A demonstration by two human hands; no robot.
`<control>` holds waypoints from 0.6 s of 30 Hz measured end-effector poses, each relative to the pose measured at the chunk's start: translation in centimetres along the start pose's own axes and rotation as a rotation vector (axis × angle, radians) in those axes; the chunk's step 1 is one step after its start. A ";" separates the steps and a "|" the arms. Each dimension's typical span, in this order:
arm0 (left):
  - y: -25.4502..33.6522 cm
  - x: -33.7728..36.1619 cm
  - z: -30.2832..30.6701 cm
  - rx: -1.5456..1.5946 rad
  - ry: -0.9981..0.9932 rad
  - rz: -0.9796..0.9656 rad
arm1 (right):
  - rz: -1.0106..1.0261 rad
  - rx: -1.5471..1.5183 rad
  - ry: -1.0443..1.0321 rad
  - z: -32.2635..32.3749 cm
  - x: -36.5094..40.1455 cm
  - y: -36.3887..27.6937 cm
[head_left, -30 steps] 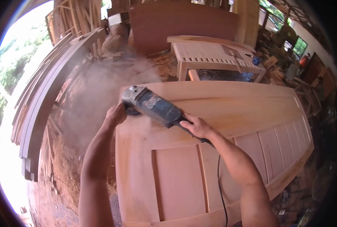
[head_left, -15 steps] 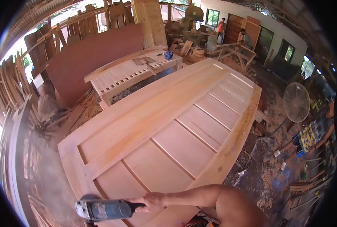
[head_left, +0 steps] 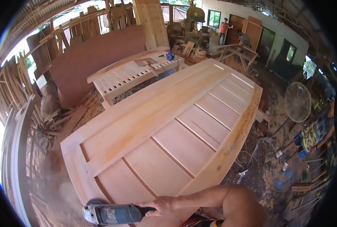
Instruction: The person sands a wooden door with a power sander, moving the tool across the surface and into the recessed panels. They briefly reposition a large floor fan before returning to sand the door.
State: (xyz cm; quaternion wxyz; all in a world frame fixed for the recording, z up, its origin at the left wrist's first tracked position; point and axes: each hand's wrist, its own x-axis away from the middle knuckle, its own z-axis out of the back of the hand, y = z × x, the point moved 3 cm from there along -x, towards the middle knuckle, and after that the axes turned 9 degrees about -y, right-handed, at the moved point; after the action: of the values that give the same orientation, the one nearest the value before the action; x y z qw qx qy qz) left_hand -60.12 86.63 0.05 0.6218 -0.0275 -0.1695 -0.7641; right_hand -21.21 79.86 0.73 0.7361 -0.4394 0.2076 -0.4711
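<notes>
My right hand (head_left: 162,205) is closed round the rear handle of a blue-grey angle grinder (head_left: 117,214), with the arm reaching in from the lower right. The grinder lies across the near left end of a large pale wooden door panel (head_left: 164,153), its disc (head_left: 95,202) at the panel's frame. Whether the disc touches the wood cannot be made out. Raised strips divide the panel into a long plain section and several smaller ones. My left hand is not visible.
Dust hangs left of the panel. Behind it stands a slatted workpiece (head_left: 119,81) with a blue tool (head_left: 170,56). A fan (head_left: 297,102) and a person (head_left: 312,134) are at the right. Two people are at the back, one in orange (head_left: 223,27). Boards (head_left: 18,151) line the left.
The grinder and my right hand have shifted slightly right in view. The whole scene has shifted a little too. At the back, the person in orange has stretched out an arm and the other bends lower.
</notes>
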 end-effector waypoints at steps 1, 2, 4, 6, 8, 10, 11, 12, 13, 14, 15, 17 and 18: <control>1.5 -1.7 1.6 0.002 0.035 -0.023 | -0.096 -0.006 0.000 1.2 -1.2 0.3; 0.1 -5.8 1.4 0.085 -0.027 -0.090 | -0.197 -0.008 0.002 2.2 -2.5 0.5; -1.2 -10.7 0.1 0.093 0.101 -0.024 | -0.433 -0.166 -0.293 3.4 -5.4 2.4; -0.6 -12.8 1.8 0.061 0.079 -0.043 | -0.408 -0.322 -0.275 5.6 -6.2 1.0; 0.2 -14.3 3.3 0.071 0.029 -0.055 | -0.409 -0.316 -0.265 5.6 -7.7 1.4; -1.7 -15.3 2.6 0.054 0.039 -0.065 | -0.424 -0.327 -0.278 5.0 -8.5 1.4; -2.4 -15.4 2.4 0.056 0.050 -0.085 | -0.433 -0.336 -0.285 4.7 -8.7 1.4; -3.0 -15.4 2.1 0.059 0.060 -0.104 | -0.417 -0.347 -0.267 4.5 -8.6 1.1; -2.9 -15.1 2.1 0.063 0.052 -0.087 | -0.400 -0.355 -0.249 4.4 -8.5 0.9; -2.8 -14.6 2.2 0.065 0.046 -0.070 | -0.383 -0.364 -0.230 4.3 -8.5 0.6; -2.8 -14.2 2.3 0.069 0.040 -0.053 | -0.391 -0.346 -0.237 4.0 -8.3 0.4; -2.7 -14.0 2.1 0.064 0.048 -0.068 | -0.409 -0.306 -0.246 3.8 -7.6 0.0; -2.7 -14.0 1.9 0.062 0.053 -0.076 | -0.411 -0.284 -0.250 3.9 -7.2 -0.3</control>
State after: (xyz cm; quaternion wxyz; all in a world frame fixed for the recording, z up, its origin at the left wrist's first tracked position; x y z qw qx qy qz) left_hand -59.84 100.80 -2.29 0.5971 0.0183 -0.1775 -0.7821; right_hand -21.93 87.90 2.30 0.5760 -0.6259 0.0856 -0.5187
